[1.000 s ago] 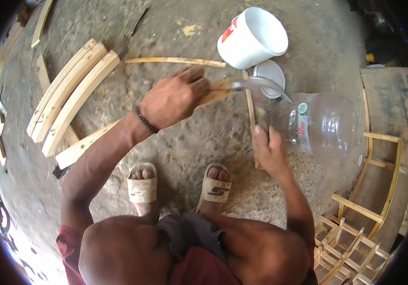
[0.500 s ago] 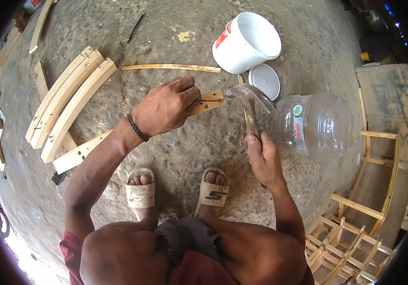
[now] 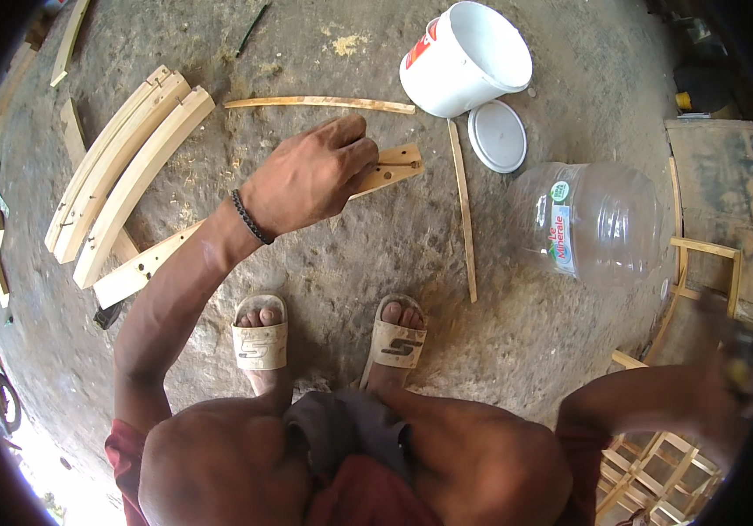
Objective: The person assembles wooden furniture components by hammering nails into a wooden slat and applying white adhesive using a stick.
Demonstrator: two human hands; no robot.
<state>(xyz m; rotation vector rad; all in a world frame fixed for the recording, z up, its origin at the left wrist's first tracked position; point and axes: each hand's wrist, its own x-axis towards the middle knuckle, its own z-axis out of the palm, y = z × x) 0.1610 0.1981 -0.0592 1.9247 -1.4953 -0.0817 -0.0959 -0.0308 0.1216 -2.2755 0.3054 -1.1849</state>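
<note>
My left hand (image 3: 311, 175) presses down on a long curved wooden piece (image 3: 394, 168) that lies on the concrete floor, with the fingers curled over its upper edge near the end that has small holes. A thin wooden strip (image 3: 462, 210) lies loose just right of that end. My right hand (image 3: 735, 377) is far out at the right rim, blurred. Something dark shows at it, but I cannot tell whether it is held. My two sandalled feet (image 3: 332, 337) stand just below the wooden piece.
A white bucket (image 3: 468, 57) lies tipped with its lid (image 3: 497, 136) beside it, and a clear plastic jug (image 3: 591, 219) lies to the right. Stacked curved wooden pieces (image 3: 122, 171) sit at the left, and another thin strip (image 3: 319, 103) lies above my hand. Wooden frames (image 3: 700, 263) stand at the right.
My right hand has let go of the thin strip, which now lies on the floor, and has swung far to the right. My left hand stays on the curved piece.
</note>
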